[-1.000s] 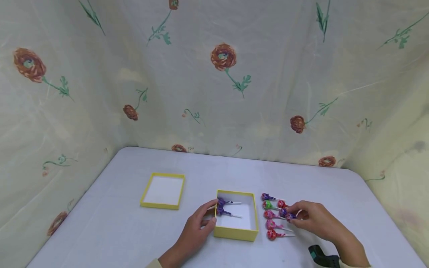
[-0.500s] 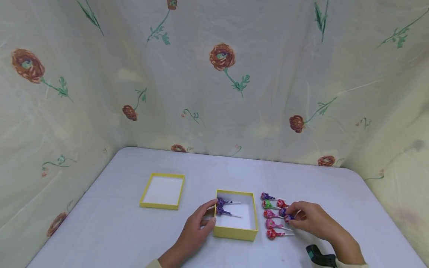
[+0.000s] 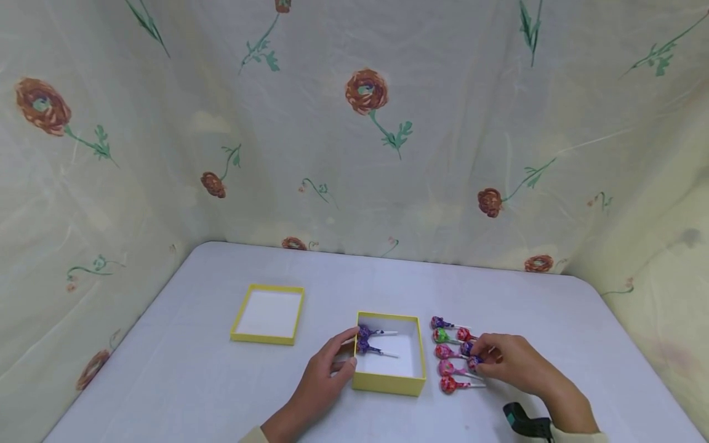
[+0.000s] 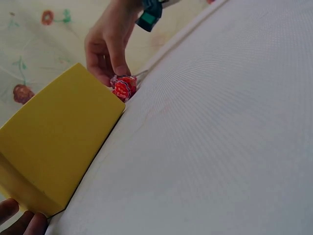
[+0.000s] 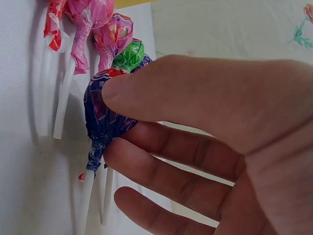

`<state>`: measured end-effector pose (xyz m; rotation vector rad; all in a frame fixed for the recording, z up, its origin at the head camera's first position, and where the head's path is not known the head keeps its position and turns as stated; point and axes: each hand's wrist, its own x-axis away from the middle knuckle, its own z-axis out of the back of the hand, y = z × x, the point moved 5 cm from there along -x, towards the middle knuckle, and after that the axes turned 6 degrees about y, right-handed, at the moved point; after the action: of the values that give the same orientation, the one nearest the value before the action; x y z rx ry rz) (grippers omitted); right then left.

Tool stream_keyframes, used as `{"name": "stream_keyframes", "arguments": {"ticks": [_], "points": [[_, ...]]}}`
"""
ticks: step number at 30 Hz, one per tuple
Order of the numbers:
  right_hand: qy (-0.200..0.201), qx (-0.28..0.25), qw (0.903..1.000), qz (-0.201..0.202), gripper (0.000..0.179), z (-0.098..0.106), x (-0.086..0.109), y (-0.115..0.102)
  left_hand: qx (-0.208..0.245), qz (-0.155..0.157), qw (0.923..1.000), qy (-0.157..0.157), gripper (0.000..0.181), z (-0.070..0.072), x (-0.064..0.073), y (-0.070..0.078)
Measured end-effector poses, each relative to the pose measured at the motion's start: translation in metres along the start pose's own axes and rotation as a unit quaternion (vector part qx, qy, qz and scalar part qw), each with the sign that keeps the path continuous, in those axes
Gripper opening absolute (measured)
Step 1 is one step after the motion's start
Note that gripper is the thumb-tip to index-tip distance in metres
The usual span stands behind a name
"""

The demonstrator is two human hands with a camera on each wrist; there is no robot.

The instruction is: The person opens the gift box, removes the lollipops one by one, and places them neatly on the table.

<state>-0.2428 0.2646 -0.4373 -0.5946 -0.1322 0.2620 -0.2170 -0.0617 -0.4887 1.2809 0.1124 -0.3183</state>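
My left hand (image 3: 325, 375) touches the left side of an open yellow box (image 3: 389, 385); its fingertips (image 4: 35, 224) lie against the outer wall in the left wrist view. Inside the box are two purple-wrapped lollipops (image 3: 365, 347), sticks pointing right. My right hand (image 3: 512, 362) pinches the wrapped head of a dark blue-purple lollipop (image 5: 100, 117) between thumb and fingers, its white stick hanging below in the right wrist view. Beside this hand lie several more lollipops, among them a green one (image 3: 440, 336), a pink one (image 3: 446, 368) and a red one (image 3: 448, 385).
A shallow yellow-edged lid (image 3: 271, 314) lies inside-up left of the box. The white-covered table (image 3: 221, 394) backs onto a flower-printed curtain (image 3: 277, 123). A dark strap-like device (image 3: 526, 423) is at the right wrist.
The right hand has shifted slightly left with the purple lollipop between its fingers. My left hand, the box and the lid keep their places; the head view has moved a little.
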Motion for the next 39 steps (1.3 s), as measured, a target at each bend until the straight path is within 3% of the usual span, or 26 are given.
{"name": "stream_keyframes", "arguments": {"ticks": [13, 39], "points": [[0.002, 0.002, 0.9992, -0.041, 0.017, -0.0075, -0.0027, 0.0021, -0.003, 0.001, 1.0000, -0.001, 0.050, -0.0005, -0.0004, 0.0004], [0.006, 0.009, 0.9991, -0.040, 0.015, -0.0078, -0.0040, -0.0005, 0.000, 0.005, 1.0000, -0.003, 0.049, -0.0008, -0.0010, -0.0001]]}}
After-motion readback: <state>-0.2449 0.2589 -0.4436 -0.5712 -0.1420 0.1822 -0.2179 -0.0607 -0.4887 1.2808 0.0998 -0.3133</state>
